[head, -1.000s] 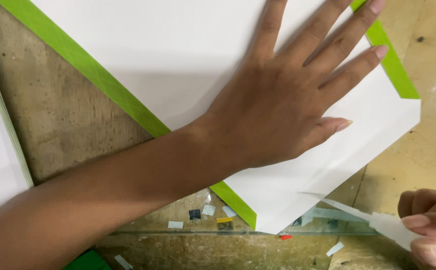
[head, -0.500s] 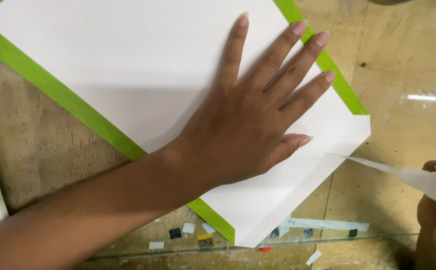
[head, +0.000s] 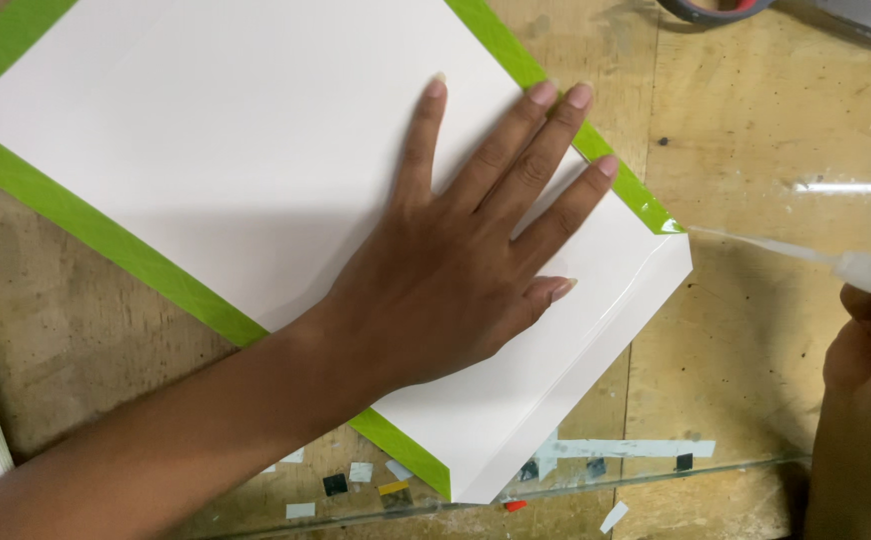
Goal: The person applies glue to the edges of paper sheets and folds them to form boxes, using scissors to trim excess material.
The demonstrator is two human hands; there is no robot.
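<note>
Left hand [head: 456, 290] presses flat on the white board [head: 236, 150]; right hand [head: 870, 380] holds a strip of clear tape [head: 806, 252] beside its corner.

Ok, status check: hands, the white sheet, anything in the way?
Left hand flat on white sheet. Right hand pinches clear strip at sheet's corner. Paper scraps nearby, nothing blocking.

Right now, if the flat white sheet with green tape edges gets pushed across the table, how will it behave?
The white sheet with green tape edges looks thin and flat, so it is probably light and would flex if lifted by one corner. Its surface shows some gloss near the folded edge, and it partly lies on a glass pane, so it may slide easily. The left hand pressing flat on it likely prevents that.
</note>
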